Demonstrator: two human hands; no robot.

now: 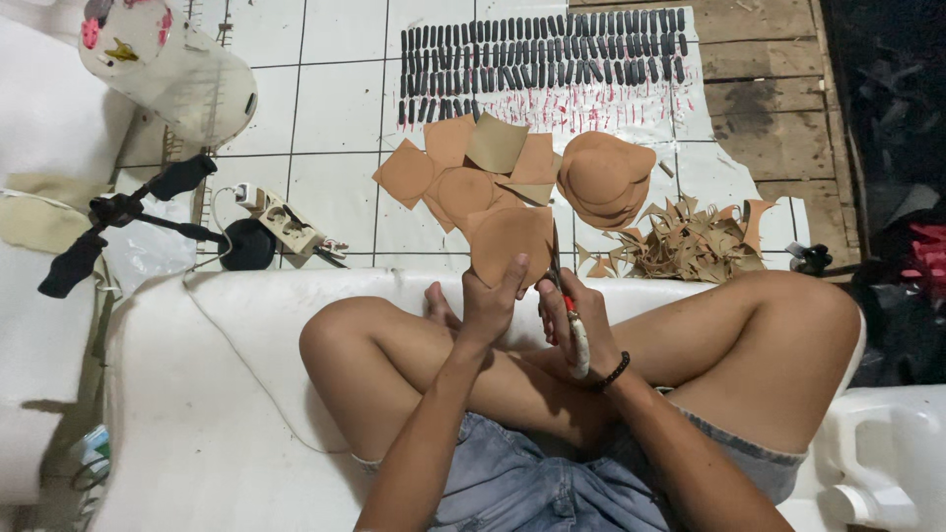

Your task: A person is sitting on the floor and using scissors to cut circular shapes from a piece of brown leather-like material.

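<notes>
I sit cross-legged on a white mat. My left hand (491, 300) grips the lower edge of a tan leather-like sheet (510, 239), held upright in front of me. My right hand (572, 313) is closed on scissors (564, 296) with red-and-white handles; the blades run up along the sheet's right edge. A dark bead bracelet sits on my right wrist. Beyond the sheet lie loose tan square pieces (448, 167) and a stack of rounded cut pieces (601, 177) on the tiled floor.
A heap of tan offcuts (690, 241) lies right of the stack. Rows of small dark pieces (542, 59) cover a white sheet at the back. A power strip (286, 225) and black tripod (118, 212) are at left, a white jug (887, 453) at lower right.
</notes>
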